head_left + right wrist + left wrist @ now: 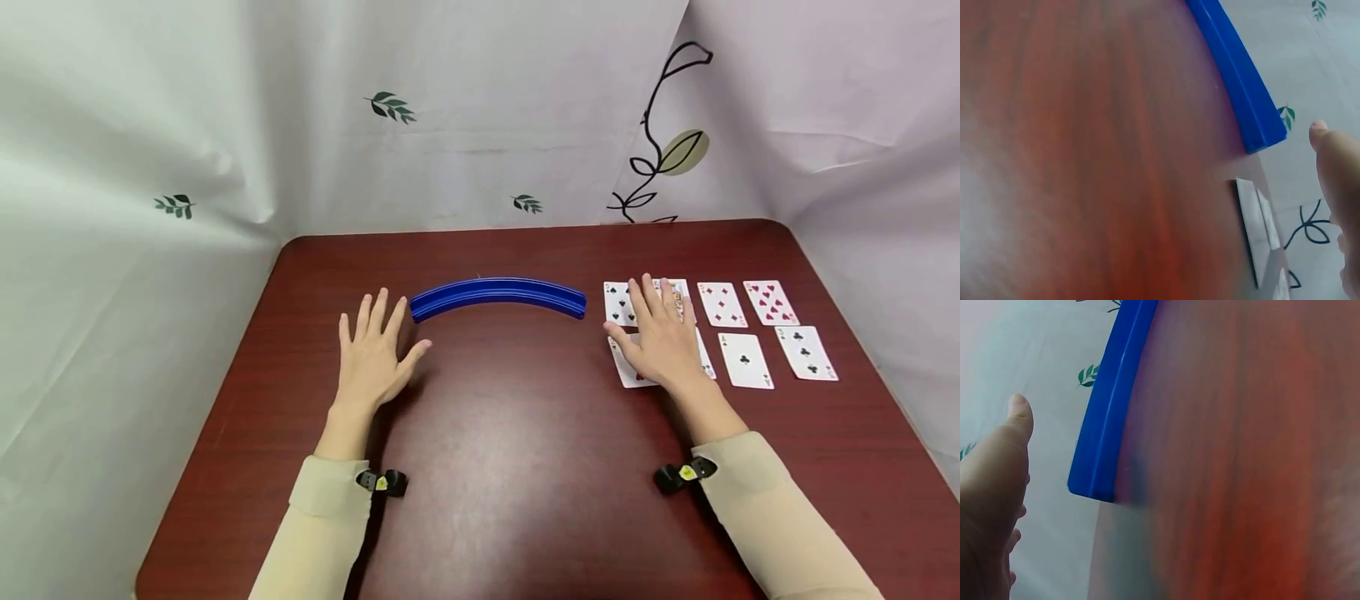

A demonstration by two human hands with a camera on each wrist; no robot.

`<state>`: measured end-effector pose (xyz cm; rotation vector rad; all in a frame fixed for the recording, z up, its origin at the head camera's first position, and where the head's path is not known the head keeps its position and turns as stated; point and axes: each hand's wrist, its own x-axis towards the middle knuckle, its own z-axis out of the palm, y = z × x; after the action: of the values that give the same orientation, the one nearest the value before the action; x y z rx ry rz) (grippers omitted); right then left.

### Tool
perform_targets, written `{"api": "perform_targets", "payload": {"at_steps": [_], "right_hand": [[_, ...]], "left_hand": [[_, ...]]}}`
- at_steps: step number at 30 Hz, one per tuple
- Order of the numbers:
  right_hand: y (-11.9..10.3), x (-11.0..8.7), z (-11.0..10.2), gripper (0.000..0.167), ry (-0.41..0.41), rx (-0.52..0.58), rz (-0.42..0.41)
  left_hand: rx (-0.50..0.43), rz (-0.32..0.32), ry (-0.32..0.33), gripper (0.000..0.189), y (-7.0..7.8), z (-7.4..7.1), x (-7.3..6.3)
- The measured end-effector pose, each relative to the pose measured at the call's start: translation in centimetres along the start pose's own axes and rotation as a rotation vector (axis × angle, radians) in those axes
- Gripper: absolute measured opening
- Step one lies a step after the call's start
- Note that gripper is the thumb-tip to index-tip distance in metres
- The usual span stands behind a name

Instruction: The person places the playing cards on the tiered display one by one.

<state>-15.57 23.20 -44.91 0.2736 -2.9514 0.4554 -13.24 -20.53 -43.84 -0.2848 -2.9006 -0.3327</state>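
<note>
A blue curved card holder [498,291] with long grooves lies near the back of the table, between the two hands. My left hand [372,358] is just left of its left end, fingers spread and holding nothing. Over the left part of two rows of playing cards is my right hand [662,337], also spread and holding nothing; it partly covers a spades card [617,315], a face card and two front-row cards. Whether it touches them I cannot tell. In the wrist views, each thumb points up beside an end of the card holder [1107,412] [1241,87].
Face up to the right lie a diamonds card [722,305], a hearts card [771,303], the ace of clubs [745,371] and the three of clubs [806,354]. The dark red wooden table [495,433] has white patterned cloth [480,117] behind and at both sides.
</note>
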Motion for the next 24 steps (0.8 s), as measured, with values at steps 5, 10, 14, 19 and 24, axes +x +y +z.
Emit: {"api": "perform_targets", "payload": {"at_steps": [5,10,14,19,24], "right_hand": [[0.3,0.2,-1.0,0.086,-0.022,0.001,0.004],[0.6,0.2,-1.5,0.088,-0.011,0.011,0.001],[1.1,0.1,-1.5,0.089,-0.014,0.008,0.006],[1.5,0.0,-1.3,0.089,-0.018,0.017,0.009],[1.7,0.1,-1.6,0.086,-0.041,0.028,0.009]], "left_hand": [[0.009,-0.009,-0.035,0.083,0.1,-0.4,0.3],[-0.008,-0.017,-0.054,0.083,0.0,-0.1,0.3],[-0.015,-0.016,-0.059,0.082,0.0,0.2,0.3],[-0.039,-0.012,-0.061,0.082,0.1,0.5,0.5],[-0.061,-0.014,-0.062,0.081,0.2,0.7,0.9]]}}
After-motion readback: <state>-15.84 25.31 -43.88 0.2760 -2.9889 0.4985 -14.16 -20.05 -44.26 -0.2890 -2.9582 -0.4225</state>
